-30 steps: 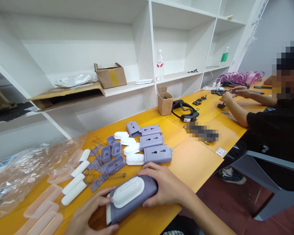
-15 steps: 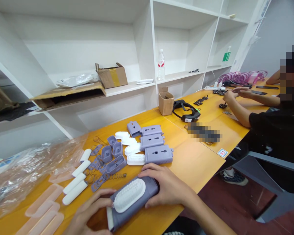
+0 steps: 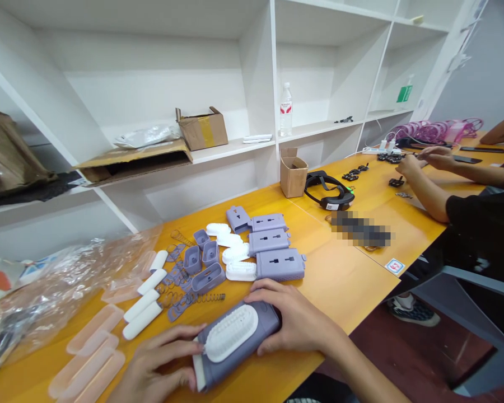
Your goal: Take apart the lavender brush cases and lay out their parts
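Note:
A grey-purple plastic case (image 3: 246, 355) lies flat near the table's front edge, with a white oval bristle brush (image 3: 232, 333) on its upper face. My right hand (image 3: 296, 316) wraps its right end, fingers over the far side and thumb on the near side. At the left end, where a white piece (image 3: 200, 369) shows, my left hand (image 3: 162, 358) holds on with fingertips and thumb. Just beyond are white brush heads (image 3: 240, 271), purple cases with slots (image 3: 280, 265), small open purple boxes (image 3: 209, 277) and wire springs (image 3: 212, 298).
White rounded covers (image 3: 143, 319) and translucent pinkish trays (image 3: 96, 327) lie at left beside crumpled plastic film (image 3: 54, 285). Farther right are a small cardboard box (image 3: 293, 176), a black headset (image 3: 330, 193) and another person's hands (image 3: 424, 162). White shelves (image 3: 231, 150) stand behind.
The view has shifted, so the whole scene sits a little farther right. My left thumb now shows at the case's near left end. Both hands keep hold of the case.

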`<state>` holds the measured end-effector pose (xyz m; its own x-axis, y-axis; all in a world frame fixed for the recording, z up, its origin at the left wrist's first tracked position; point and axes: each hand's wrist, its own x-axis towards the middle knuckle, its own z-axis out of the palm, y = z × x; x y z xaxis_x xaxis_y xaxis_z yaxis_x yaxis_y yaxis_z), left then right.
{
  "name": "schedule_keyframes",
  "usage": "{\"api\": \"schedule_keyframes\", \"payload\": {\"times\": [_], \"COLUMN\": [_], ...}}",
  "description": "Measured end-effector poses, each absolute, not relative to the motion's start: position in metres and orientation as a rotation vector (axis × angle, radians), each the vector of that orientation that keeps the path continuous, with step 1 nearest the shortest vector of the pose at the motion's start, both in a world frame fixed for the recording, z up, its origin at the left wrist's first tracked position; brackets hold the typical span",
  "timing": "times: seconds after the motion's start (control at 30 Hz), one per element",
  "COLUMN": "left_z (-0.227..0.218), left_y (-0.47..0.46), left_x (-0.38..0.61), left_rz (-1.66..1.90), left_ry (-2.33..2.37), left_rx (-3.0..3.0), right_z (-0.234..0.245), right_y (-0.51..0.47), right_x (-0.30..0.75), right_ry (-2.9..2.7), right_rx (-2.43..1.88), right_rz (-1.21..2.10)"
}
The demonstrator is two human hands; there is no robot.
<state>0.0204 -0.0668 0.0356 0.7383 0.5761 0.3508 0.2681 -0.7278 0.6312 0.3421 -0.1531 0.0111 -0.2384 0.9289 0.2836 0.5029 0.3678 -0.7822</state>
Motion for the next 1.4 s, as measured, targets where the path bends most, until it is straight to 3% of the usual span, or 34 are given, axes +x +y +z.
{"api": "schedule_keyframes", "payload": {"times": [0.5, 0.8, 1.4], "left_z": [0.023, 0.028, 0.025], "left_y": [-0.078, -0.083, -0.079], "left_x": [0.023, 0.027, 0.034], "left_rz": [0.578, 0.52, 0.736], "left_ry": [0.938, 0.888, 0.939], "left_rx": [2.461, 2.425, 2.364], "right_z": [0.014, 0.015, 0.007], "right_y": [-0.156, -0.16, -0.161], "right_x": [0.337, 0.341, 0.343], "right_ry": [-1.831, -1.854, -1.865], "right_rx": [-1.329, -1.306, -1.362], "right_rz": [0.688, 0.71, 0.621]}}
